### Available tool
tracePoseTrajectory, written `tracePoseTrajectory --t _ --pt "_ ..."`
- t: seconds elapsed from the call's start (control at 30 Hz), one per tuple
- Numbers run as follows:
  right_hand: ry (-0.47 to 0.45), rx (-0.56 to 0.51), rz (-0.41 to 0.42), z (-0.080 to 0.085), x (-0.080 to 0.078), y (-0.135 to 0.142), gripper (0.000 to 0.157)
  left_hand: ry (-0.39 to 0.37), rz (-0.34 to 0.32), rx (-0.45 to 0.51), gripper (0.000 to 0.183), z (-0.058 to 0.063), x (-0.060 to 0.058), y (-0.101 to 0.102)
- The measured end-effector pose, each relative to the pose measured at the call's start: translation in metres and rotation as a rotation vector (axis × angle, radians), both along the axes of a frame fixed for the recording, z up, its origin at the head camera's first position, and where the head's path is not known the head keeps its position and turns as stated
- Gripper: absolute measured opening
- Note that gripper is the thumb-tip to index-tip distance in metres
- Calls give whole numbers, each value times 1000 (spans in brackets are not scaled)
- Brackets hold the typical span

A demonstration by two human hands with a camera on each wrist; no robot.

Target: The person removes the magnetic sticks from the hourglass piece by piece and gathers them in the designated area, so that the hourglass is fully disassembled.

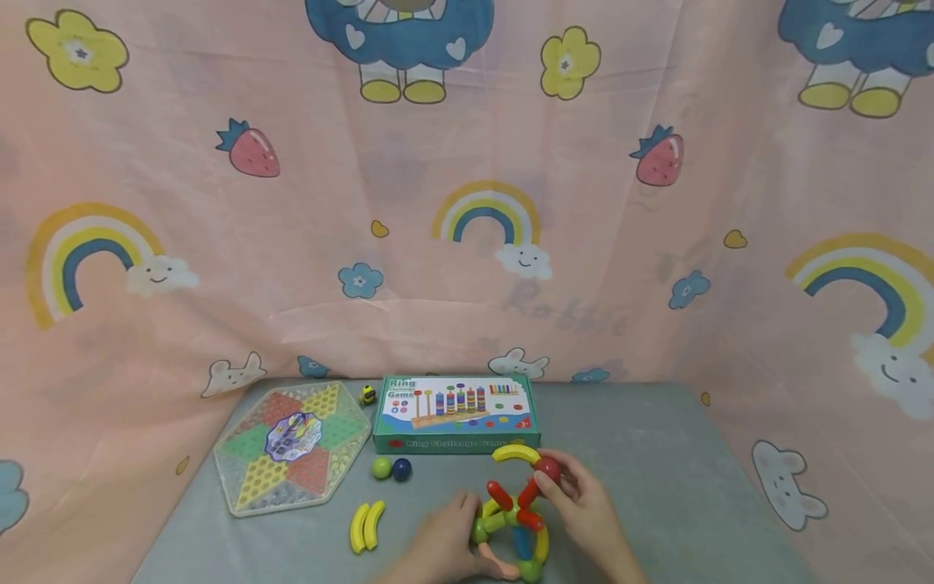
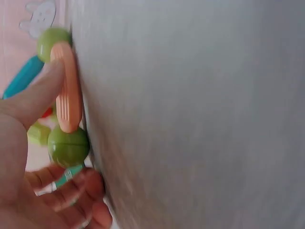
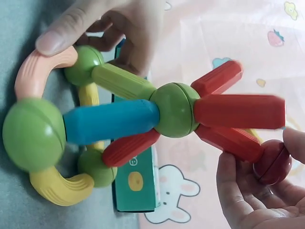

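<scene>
Head view, at a grey-topped table [image 1: 642,438]: grips a glossy red ball [image 1: 549,468] between the thumb and curled fingers of the right hand [image 1: 584,504], closed in around it. Cups the left hand [image 1: 445,539] more loosely at the base of a multicoloured ball-and-rod structure [image 1: 514,513], laying the thumb on a curved, ribbed peach-pink rod [image 3: 38,71] and curling the fingers in by a glossy green ball [image 3: 85,65]. Sits between both hands near the table's front, right of centre. Rises from three green balls, linked by the peach-pink rod and two curved yellow rods [image 3: 62,188], through straight blue, light-green and red rods to a central green ball [image 3: 174,109], then branches into three straight red rods [image 3: 240,111], meeting the red ball at one tip. Includes, left of the structure, two loose curved yellow rods [image 1: 357,529], side by side; beyond them, a lime-green ball [image 1: 382,468] just beside a dark-blue ball [image 1: 401,470], before a green "Ring Challenge Game" box [image 1: 456,444]; farther left, a hexagonal star-patterned game board [image 1: 306,470]. Backs onto pink printed cloth [image 1: 409,332].
</scene>
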State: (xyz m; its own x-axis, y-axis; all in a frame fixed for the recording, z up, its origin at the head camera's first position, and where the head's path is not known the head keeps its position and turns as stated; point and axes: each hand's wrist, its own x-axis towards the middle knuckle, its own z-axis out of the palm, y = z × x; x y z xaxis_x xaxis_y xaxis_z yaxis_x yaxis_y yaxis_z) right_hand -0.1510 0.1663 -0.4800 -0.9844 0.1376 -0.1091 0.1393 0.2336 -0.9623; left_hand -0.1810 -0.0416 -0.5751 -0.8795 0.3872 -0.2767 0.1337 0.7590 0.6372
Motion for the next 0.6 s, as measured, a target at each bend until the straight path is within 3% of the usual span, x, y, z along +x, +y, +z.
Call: tracePoseTrajectory --t 0.2,0.47,0.6 --pt "19 -13 14 0 -2 -1 48 47 50 -167 116 3 10 14" --pt "20 4 21 -1 -8 -4 53 42 117 -315 112 6 20 26" --pt "-9 13 2 -1 -9 -5 55 87 112 -379 111 6 24 32"
